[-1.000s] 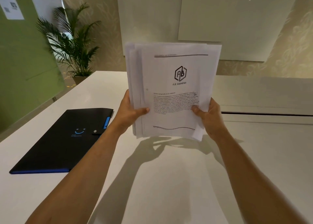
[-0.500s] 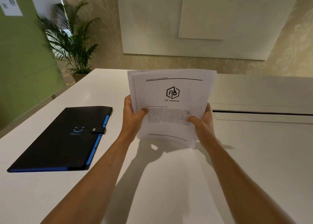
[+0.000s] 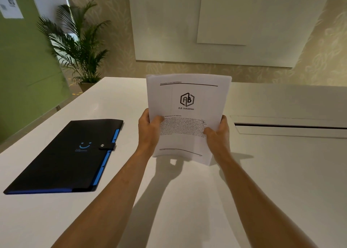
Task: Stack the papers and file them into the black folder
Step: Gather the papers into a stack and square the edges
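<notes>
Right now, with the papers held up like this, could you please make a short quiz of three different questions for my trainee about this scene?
1. True or false: the black folder lies closed on the white table, with its snap strap fastened.
2. Multiple choice: how is the stack of papers held? A) by the left hand alone; B) by both hands, one at each side edge; C) it lies flat on the table.
3. Fill in: the folder lies to the ____ of the left hand.

Key
1. True.
2. B: the left hand and the right hand each have a grip on one side, and the stack stands upright.
3. Left.
</notes>
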The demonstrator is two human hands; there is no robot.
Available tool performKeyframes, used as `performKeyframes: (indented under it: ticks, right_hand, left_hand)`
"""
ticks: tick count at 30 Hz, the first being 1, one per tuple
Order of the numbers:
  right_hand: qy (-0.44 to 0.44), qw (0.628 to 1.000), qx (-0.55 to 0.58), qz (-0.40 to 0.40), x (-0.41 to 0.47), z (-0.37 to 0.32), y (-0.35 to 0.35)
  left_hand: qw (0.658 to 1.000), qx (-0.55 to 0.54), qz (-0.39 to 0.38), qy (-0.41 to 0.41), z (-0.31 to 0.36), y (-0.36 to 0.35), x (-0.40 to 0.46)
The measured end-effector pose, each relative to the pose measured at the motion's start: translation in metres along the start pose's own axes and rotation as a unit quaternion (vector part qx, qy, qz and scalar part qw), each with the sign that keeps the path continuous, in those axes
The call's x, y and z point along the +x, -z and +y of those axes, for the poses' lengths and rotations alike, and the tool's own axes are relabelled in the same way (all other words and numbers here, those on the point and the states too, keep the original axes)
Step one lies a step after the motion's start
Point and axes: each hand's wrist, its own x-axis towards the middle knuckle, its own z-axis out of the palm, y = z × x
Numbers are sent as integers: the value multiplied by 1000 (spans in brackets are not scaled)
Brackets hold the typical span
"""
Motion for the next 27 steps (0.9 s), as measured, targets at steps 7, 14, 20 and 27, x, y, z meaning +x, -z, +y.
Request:
performKeyframes:
  ticks: [7,14,20,27]
  right_hand:
    - [2,1000,22,-13,6,-6,0]
    - [31,999,37,-9,2,-6,7]
    - [1,999,28,-21,-4,5,1]
    - [-20,999,40,-23,-7,9,-3]
  left_hand:
    - [1000,-14,6,-5,6,-5,2]
    - [998,41,31,-45,9,-7,-2]
    - [997,26,56,-35,3,-9,-4]
    - [997,8,66,26,-6,-9,-2]
